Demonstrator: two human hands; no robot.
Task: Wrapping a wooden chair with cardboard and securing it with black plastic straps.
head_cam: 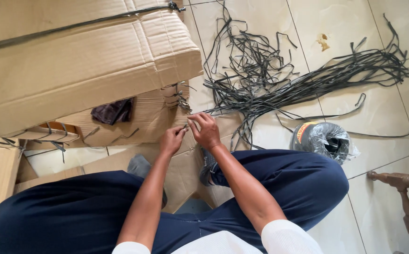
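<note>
My left hand [172, 139] and my right hand [206, 130] meet at the edge of a flat cardboard piece [141, 123], pinching a thin grey strap [186, 126] between the fingertips. Just above them, knotted strap ends [180, 98] stick out from the cardboard corner. A big folded cardboard box [73, 61] lies above left, with a dark strap [73, 24] running across it. I sit on the floor, my dark blue trouser legs [284, 183] spread below the hands.
A loose pile of grey straps [279, 80] sprawls over the tiled floor at upper right. A plastic-wrapped roll [324, 139] lies by my right knee. A carved wooden furniture leg [404, 197] stands at lower right. A dark cloth [112, 112] rests on the cardboard.
</note>
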